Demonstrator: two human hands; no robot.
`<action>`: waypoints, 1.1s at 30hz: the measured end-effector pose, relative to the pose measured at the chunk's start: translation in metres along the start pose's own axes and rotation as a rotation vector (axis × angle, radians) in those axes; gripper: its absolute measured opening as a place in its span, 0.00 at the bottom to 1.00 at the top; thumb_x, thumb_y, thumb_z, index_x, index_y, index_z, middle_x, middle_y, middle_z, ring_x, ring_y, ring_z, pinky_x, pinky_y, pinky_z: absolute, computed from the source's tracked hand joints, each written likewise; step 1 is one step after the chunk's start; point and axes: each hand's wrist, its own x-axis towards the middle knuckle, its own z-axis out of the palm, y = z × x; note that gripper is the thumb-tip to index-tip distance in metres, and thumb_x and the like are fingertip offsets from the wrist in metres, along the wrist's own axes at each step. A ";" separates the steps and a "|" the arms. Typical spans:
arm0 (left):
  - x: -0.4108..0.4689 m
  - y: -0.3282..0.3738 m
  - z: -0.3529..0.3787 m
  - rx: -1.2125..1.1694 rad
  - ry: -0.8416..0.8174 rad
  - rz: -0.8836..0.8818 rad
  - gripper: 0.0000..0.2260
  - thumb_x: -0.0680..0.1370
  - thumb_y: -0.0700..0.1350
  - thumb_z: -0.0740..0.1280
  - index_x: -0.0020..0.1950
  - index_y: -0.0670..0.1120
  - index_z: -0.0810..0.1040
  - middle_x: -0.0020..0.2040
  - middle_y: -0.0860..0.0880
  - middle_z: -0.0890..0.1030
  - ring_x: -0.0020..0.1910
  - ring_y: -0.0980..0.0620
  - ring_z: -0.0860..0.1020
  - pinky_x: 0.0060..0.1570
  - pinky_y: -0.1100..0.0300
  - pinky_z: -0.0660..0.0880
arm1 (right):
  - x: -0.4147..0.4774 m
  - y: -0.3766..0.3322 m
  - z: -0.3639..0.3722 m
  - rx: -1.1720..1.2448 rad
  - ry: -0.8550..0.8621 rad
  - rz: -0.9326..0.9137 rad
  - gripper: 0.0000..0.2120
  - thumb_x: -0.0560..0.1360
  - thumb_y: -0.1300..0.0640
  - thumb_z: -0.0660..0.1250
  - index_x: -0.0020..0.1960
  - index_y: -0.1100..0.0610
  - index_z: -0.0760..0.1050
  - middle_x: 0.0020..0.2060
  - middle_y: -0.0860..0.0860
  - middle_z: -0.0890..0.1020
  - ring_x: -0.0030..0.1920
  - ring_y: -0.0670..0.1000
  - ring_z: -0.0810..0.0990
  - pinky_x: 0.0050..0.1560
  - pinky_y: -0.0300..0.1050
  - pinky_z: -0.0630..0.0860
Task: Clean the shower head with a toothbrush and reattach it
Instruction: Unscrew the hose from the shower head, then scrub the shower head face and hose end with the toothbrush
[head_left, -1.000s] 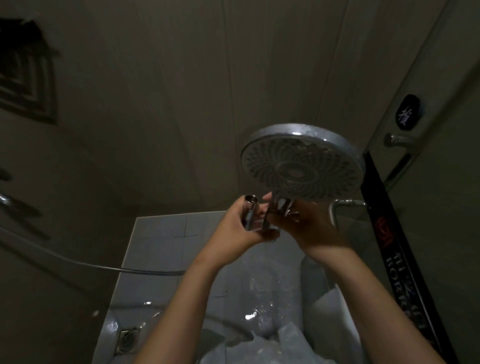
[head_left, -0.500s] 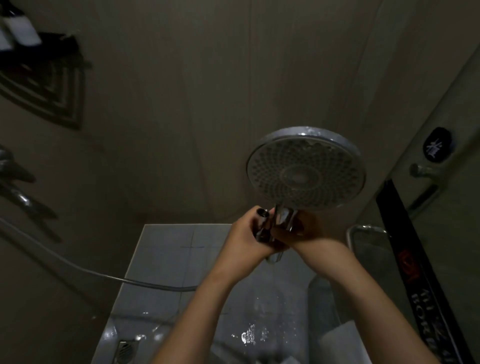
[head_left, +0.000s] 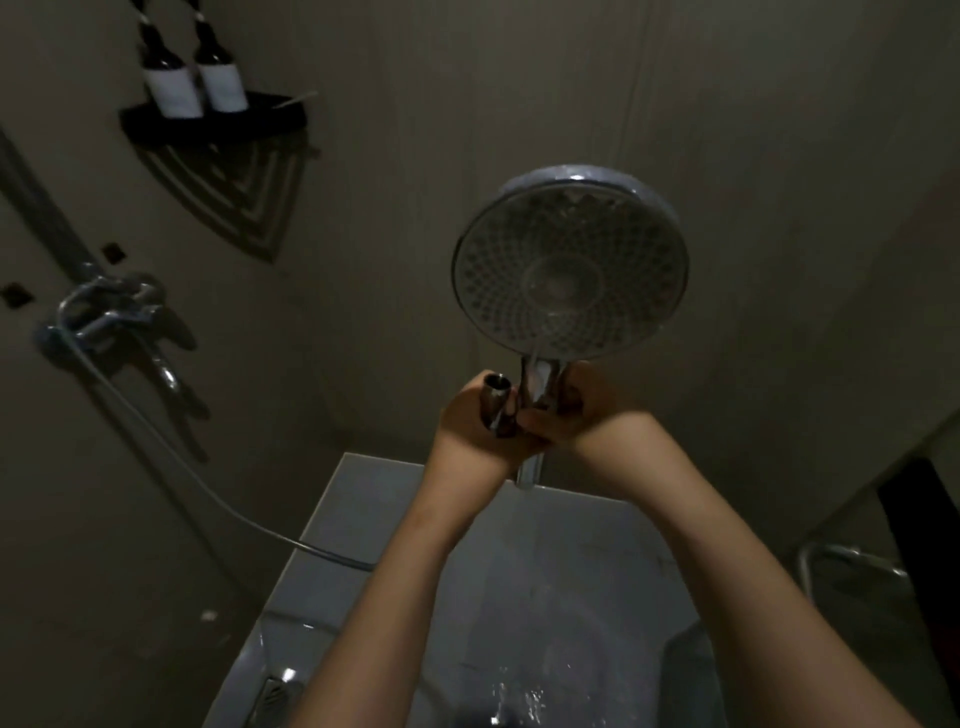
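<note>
Hanging in the upper left of the frame, a dark corner shelf (head_left: 260, 124) carries two dark bottles (head_left: 171, 78) with pale labels. Below it, at the left edge, a chrome mixer tap (head_left: 111, 306) sits on the wall. A thin hose (head_left: 291, 541) runs from the tap down and rightward until the left forearm hides it. The pale tiled floor (head_left: 374, 499) fills the bottom centre (wet and glinting near the lower edge), with a floor drain (head_left: 278, 691) at lower left and a chrome frame (head_left: 852, 558) at lower right. Both forearms rise from the bottom edge and cover much of the floor.

The shower head (head_left: 570, 265) is held right of centre in front of the wall. Its round nozzle face is turned toward the camera and its long axis runs nearly vertical, disc up and handle down. The right hand (head_left: 576, 410) is clenched around the handle, and the handle's lower end pokes out beneath the hand. The left hand (head_left: 470, 415) grasps the chrome hose connector (head_left: 496, 402), open end upward. The connector sits just beside the handle; whether the two touch cannot be told.
</note>
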 end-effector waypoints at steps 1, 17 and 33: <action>0.003 0.002 -0.009 -0.007 0.024 -0.004 0.12 0.62 0.45 0.74 0.35 0.44 0.72 0.32 0.48 0.79 0.34 0.53 0.78 0.37 0.56 0.75 | 0.004 -0.008 0.004 0.031 0.017 -0.019 0.12 0.67 0.58 0.74 0.49 0.55 0.75 0.48 0.53 0.80 0.54 0.58 0.80 0.56 0.55 0.75; 0.087 0.021 -0.136 0.022 0.334 0.145 0.15 0.67 0.31 0.73 0.31 0.47 0.72 0.27 0.54 0.74 0.27 0.65 0.72 0.31 0.69 0.70 | 0.100 -0.133 0.057 0.076 0.015 -0.357 0.10 0.69 0.58 0.73 0.47 0.51 0.74 0.49 0.56 0.78 0.47 0.52 0.79 0.36 0.33 0.69; 0.251 -0.019 -0.254 0.004 0.617 0.180 0.09 0.68 0.33 0.75 0.41 0.41 0.76 0.36 0.48 0.80 0.35 0.59 0.77 0.36 0.67 0.74 | 0.309 -0.202 0.121 0.136 -0.207 -0.680 0.16 0.72 0.57 0.70 0.59 0.53 0.76 0.49 0.47 0.76 0.44 0.36 0.74 0.43 0.21 0.67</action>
